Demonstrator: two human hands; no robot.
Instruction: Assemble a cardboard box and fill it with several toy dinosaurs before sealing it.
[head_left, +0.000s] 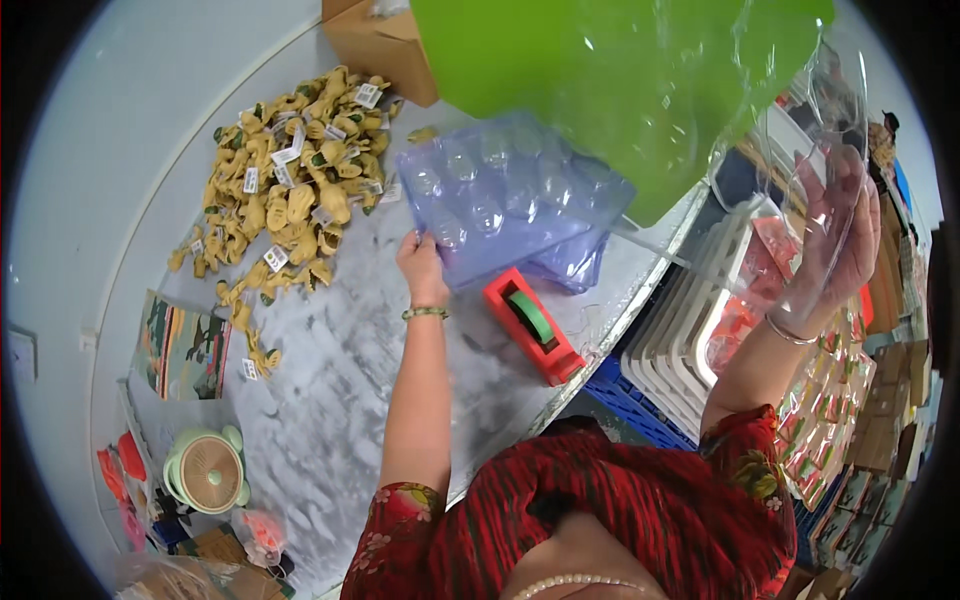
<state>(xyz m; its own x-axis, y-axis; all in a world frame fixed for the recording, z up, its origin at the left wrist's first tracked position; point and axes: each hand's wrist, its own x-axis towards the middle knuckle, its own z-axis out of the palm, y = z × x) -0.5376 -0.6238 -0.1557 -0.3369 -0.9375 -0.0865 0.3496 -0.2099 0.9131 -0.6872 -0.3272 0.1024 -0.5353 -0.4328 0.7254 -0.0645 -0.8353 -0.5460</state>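
Observation:
My left hand (422, 268) pinches the near left edge of a clear, bluish blister tray (520, 190) with rounded pockets. Another clear tray (570, 262) shows partly beneath it on the table. Raised at the right, my right hand (848, 235) has its fingers against a large clear plastic sheet (735, 225), gripping its right side; the see-through plastic lies over part of the hand and blurs its outline. A red tape dispenser (535, 325) with a green roll stands just right of my left hand.
Yellow-tan toy figures (290, 190) with white tags are heaped at the far left. A green board (620, 90) and a cardboard box (380, 45) stand at the back. White stacked trays (690, 310) are beyond the table's right edge; a small green fan (208, 470) sits lower left.

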